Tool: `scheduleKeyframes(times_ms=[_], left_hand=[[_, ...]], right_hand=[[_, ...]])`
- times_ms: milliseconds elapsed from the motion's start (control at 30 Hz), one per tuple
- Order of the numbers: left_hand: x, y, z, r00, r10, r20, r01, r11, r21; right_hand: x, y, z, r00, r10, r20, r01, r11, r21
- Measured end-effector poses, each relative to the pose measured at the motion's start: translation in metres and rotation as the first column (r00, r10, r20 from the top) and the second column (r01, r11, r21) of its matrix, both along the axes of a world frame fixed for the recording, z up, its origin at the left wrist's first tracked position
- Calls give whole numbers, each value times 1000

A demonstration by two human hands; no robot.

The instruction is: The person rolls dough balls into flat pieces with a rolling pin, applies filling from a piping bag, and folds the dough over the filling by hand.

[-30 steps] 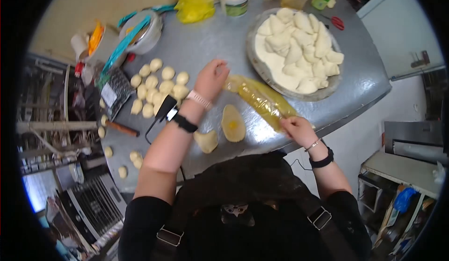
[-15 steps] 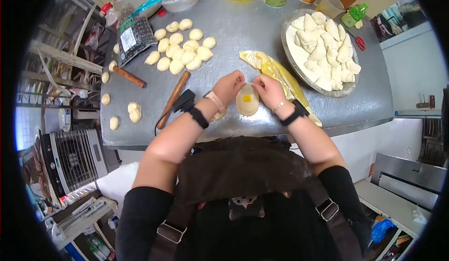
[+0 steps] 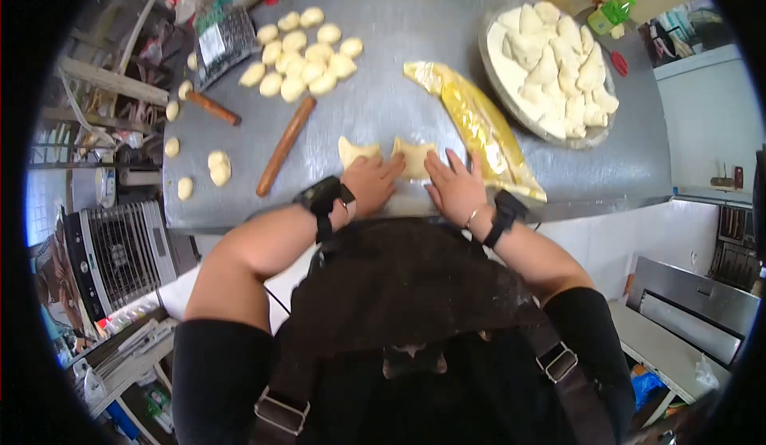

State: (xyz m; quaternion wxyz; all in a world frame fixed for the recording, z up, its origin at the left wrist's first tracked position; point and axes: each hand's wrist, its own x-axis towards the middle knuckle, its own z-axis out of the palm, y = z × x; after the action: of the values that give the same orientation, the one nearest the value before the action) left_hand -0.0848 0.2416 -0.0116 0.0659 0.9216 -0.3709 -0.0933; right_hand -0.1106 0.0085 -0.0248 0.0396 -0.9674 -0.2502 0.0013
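A flat piece of dough (image 3: 413, 158) lies on the table in front of me, its two far corners drawn out to points. My left hand (image 3: 372, 183) rests at its left edge, fingers stretched out and touching it. On the other side, my right hand (image 3: 456, 188) touches the right edge with its fingers spread. A second dough piece (image 3: 355, 150) with a pointed corner is partly covered by my left hand. To the right lies a clear bag of yellow filling (image 3: 480, 126). No yellow filling shows on the dough now.
A long rolling pin (image 3: 286, 148) and a shorter one (image 3: 214, 108) lie to the left. Several dough balls (image 3: 295, 64) sit behind them, near a bag of dark beans (image 3: 225, 45). At right stands a metal bowl (image 3: 501, 98) of floured, shaped dough.
Both hands have come down from pinching the dough's far edge to its sides. The yellow spot on the dough is no longer visible. The view has shifted slightly.
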Motion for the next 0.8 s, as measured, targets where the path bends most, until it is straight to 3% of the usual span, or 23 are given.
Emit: scheduleKeyframes(times_ms=[67,100,167,200,267,300,367,467,500,567,600,633,667,733,767,800], left_hand=[[13,-19,36,969,128,-211,-75,967,244],[6,-12,21,992,92,-89,-80,988,135],[4,8,-17,979,43,199,-28,996,-80],[8,5,-7,992,47,118,-46,999,-12],[27,-8,22,995,98,-20,-95,989,110],[23,-5,11,995,84,60,-84,996,-2],[19,4,-20,971,65,232,-14,977,-214],[38,-4,1,994,-4,112,-4,997,75],[50,-16,39,994,10,-105,20,959,284],[47,-17,37,997,74,-20,-69,980,184],[39,-13,30,994,107,10,-108,985,137],[27,6,-19,982,48,181,-10,979,-203],[27,3,-12,996,33,87,-27,997,-73],[47,-15,27,997,32,-73,-18,983,181],[60,-24,48,973,101,-205,-67,984,166],[66,-28,42,987,90,-134,-87,996,26]], right_hand=[[5,1,27,990,-14,-141,7,999,-53],[9,2,46,994,-75,-78,78,996,44],[10,-9,7,999,-23,-22,24,1000,19],[8,-11,-6,1000,-9,3,9,1000,8],[25,-4,36,995,-42,-94,35,997,-71],[28,-1,50,987,-59,-152,42,993,-110],[20,-9,11,992,-20,-122,16,999,-41],[23,-6,21,981,-54,-186,40,996,-78],[25,-3,35,971,-88,-222,68,993,-95],[30,-2,58,976,-83,-200,61,992,-113],[26,-6,42,988,-59,-143,53,998,-47],[13,-12,10,994,-41,-99,44,999,21],[7,-17,-6,999,-26,-42,30,996,82],[14,-16,9,993,-67,-95,89,966,243],[22,-18,11,989,-78,-128,117,936,333],[34,-21,16,986,-83,-145,137,898,418]])
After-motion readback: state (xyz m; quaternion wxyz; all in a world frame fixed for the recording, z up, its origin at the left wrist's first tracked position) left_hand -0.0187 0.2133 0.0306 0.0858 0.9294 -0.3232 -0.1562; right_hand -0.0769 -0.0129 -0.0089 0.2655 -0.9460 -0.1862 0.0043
